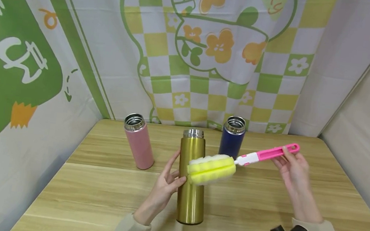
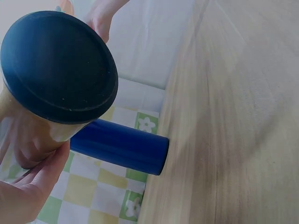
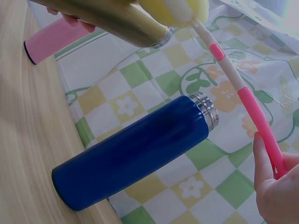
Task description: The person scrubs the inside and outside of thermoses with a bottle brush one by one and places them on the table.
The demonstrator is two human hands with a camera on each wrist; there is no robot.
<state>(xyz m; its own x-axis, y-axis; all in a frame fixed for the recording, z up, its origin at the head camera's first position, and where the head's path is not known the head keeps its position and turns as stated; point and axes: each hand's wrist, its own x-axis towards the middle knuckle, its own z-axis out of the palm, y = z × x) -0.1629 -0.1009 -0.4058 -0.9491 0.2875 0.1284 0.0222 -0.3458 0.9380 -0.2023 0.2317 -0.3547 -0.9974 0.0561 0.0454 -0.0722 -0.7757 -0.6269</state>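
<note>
My left hand (image 1: 163,186) grips a gold thermos bottle (image 1: 189,209) by its side, with the thumb across the front. The bottle has a bare steel neck, and its dark round base (image 2: 58,67) faces the left wrist camera, off the table. With my right hand (image 1: 294,174) I hold a bottle brush by its pink handle (image 3: 261,123). Its yellow and white sponge head (image 1: 211,170) is in front of the gold bottle in the head view, outside it; whether they touch I cannot tell. The bottle's mouth is not visible from above.
A pink bottle (image 1: 140,144) stands uncapped at the left on the wooden table (image 1: 97,196). Behind the brush, a dark blue bottle (image 3: 135,149) stands open-topped near the table's back edge. Printed cloth (image 1: 162,72) hangs behind the table, with more fabric at both sides.
</note>
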